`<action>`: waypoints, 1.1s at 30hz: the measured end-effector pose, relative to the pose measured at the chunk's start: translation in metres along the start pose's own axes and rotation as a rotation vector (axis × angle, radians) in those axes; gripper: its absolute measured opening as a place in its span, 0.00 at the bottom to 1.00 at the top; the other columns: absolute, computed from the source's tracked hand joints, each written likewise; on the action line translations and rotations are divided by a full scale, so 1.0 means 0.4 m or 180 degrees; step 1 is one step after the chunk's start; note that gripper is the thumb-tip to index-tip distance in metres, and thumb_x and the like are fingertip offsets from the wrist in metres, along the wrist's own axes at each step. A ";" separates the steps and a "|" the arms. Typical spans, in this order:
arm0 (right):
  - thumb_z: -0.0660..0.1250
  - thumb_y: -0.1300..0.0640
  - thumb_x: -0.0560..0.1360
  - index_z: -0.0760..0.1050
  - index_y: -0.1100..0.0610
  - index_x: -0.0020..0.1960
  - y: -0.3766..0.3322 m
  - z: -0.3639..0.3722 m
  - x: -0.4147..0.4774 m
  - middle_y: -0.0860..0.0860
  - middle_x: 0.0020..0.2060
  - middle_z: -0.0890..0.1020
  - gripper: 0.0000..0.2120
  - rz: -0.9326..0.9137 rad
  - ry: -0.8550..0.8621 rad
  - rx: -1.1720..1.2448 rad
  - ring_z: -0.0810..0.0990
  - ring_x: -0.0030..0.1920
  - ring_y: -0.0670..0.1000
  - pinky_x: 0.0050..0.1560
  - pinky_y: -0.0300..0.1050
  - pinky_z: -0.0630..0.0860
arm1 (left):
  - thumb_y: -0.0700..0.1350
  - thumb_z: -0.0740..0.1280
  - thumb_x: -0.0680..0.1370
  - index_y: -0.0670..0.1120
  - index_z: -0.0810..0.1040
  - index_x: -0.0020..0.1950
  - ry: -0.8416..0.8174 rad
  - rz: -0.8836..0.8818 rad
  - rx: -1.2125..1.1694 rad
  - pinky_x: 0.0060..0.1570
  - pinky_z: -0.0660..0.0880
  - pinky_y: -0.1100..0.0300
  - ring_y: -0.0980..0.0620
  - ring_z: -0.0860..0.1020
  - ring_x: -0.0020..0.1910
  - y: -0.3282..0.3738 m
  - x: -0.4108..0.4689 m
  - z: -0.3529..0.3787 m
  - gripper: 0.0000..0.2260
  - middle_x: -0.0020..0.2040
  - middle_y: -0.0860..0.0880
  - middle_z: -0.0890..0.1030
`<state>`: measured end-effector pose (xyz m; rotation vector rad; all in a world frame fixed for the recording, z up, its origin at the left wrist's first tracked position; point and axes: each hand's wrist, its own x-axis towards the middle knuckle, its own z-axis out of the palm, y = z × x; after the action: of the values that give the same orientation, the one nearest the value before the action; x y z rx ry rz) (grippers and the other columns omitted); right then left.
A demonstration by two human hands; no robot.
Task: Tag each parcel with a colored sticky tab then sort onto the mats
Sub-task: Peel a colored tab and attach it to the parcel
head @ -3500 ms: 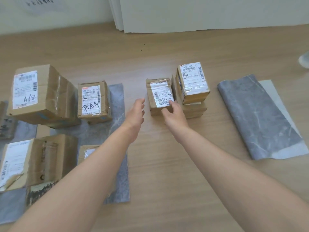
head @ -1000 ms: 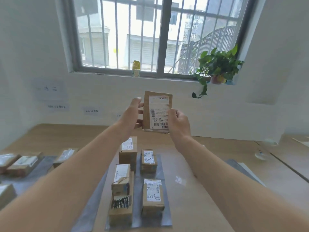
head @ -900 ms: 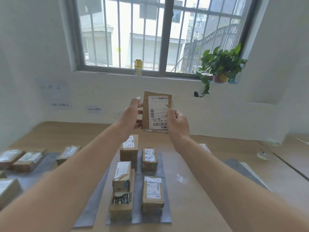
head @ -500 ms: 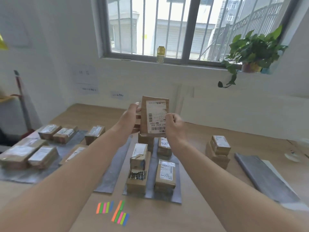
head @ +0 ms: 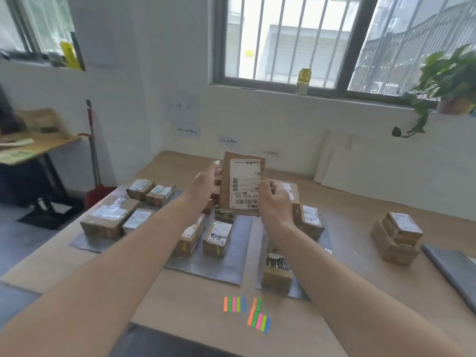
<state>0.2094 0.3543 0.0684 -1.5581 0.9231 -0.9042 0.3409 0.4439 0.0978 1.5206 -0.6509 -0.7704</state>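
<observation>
Fingers (head: 215, 170) of my left hand (head: 204, 188) and right hand (head: 277, 202) pinch the parcel (head: 243, 186) by its side edges, upright above the mats (head: 231, 269). I see the sticky tabs (head: 246, 313) near the front edge of the bench (head: 347, 253); freeing one hand to peel one could let the parcel slip.

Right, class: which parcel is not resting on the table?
The parcel held up between left hand and right hand; all others lie on the mats or the table.
</observation>
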 end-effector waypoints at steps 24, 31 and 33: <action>0.55 0.50 0.81 0.73 0.54 0.41 0.311 0.494 -0.055 0.51 0.41 0.80 0.15 0.0982 -0.0140 -0.0486 0.78 0.45 0.54 0.46 0.54 0.73 | 0.57 0.52 0.85 0.49 0.77 0.59 0.0299 -0.1187 -0.0048 0.45 0.78 0.55 0.48 0.83 0.46 -0.352 0.095 -0.429 0.18 0.45 0.51 0.84; 0.55 0.51 0.82 0.79 0.58 0.49 0.438 0.562 -0.085 0.52 0.47 0.84 0.17 0.1423 -0.0277 -0.0601 0.80 0.48 0.52 0.46 0.49 0.74 | 0.56 0.53 0.84 0.48 0.77 0.58 0.0273 -0.1599 -0.0015 0.41 0.76 0.56 0.49 0.82 0.41 -0.506 0.130 -0.485 0.17 0.44 0.50 0.83; 0.55 0.51 0.82 0.79 0.59 0.50 0.474 0.580 -0.100 0.52 0.47 0.84 0.17 0.1592 -0.0216 -0.0649 0.79 0.47 0.52 0.42 0.47 0.71 | 0.56 0.53 0.84 0.48 0.78 0.55 0.0153 -0.1725 0.0073 0.42 0.76 0.56 0.49 0.81 0.40 -0.556 0.148 -0.498 0.17 0.44 0.50 0.83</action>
<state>0.3830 0.4566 -0.1569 -1.4176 1.3105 -0.4095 0.5258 0.5415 -0.1235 1.7544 -0.2045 -1.1288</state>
